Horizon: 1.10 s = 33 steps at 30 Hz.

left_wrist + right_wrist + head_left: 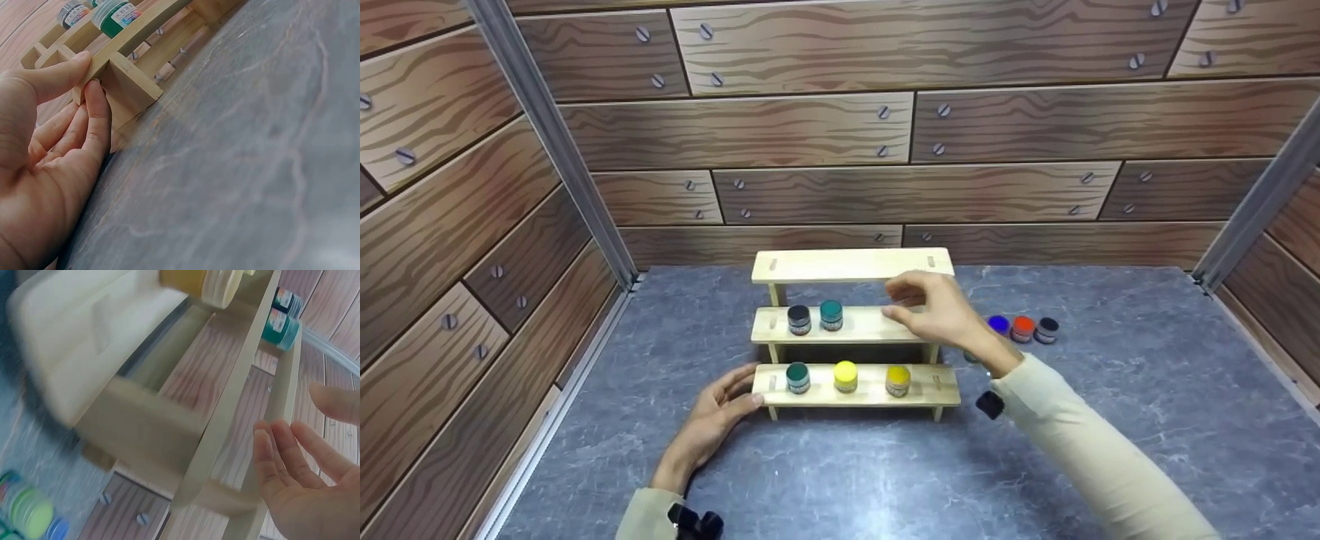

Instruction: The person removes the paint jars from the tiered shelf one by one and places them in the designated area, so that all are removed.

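Note:
A light wooden three-step rack (851, 264) stands on the grey marbled table. My left hand (711, 412) pinches the left end of its lowest step between thumb and fingers. Above the right part of the middle step is my right hand (934, 307), its thumb apart from its loosely bent fingers and nothing between them. A black paint jar (799, 320) and a teal paint jar (831, 316) sit on the middle step's left half. Along the lowest step stand a dark green jar (798, 378), a bright yellow jar (845, 376) and an ochre-yellow jar (898, 380).
Right of the rack, a blue jar (998, 325), a red jar (1023, 328) and a black jar (1046, 330) stand on the table. A jar with pale green paint (32, 513) is there too, mostly hidden by my right arm in the head view. Wood-patterned walls enclose the table.

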{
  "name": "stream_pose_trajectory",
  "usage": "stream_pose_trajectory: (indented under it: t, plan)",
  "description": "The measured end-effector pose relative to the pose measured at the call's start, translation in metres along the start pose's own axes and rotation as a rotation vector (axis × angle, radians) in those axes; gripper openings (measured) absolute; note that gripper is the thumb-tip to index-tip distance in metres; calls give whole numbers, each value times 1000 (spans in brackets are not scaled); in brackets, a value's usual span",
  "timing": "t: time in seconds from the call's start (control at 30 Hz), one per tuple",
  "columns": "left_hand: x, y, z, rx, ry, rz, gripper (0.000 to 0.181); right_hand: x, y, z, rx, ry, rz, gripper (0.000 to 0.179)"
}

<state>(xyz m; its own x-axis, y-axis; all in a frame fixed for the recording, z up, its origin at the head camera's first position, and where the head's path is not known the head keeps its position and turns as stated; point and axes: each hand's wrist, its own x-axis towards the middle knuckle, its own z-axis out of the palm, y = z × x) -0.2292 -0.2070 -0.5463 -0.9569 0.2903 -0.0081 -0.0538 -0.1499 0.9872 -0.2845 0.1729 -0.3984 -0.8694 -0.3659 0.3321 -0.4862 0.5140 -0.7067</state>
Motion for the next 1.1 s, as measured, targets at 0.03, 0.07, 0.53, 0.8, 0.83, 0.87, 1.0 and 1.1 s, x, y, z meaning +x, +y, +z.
stream_pose_trajectory:
  t: [0.03,0.07,0.53,0.8,0.83,0.87,1.0,1.1]
  plan:
    - [0,0,0,0,-2,-2,75,1,-1,3,7,-5,-2,37]
    - [1,-1,0,-1,-3,-3,75,3,-2,6,13,-10,-3,37]
    - [1,-2,-2,-2,-1,-13,75,23,-14,56,69,-76,14,49]
    - [2,1,-3,6,9,-6,75,30,-18,69,102,-71,38,48]
    - [2,1,-3,7,11,-5,75,30,-18,70,103,-73,38,47]
    - [2,1,-2,7,13,-4,75,31,-18,71,104,-75,38,45]
    - [2,-1,-1,9,13,-5,76,31,-17,74,76,-73,29,41]
    - [2,-2,-2,14,9,-5,76,31,-16,75,58,-67,15,39]
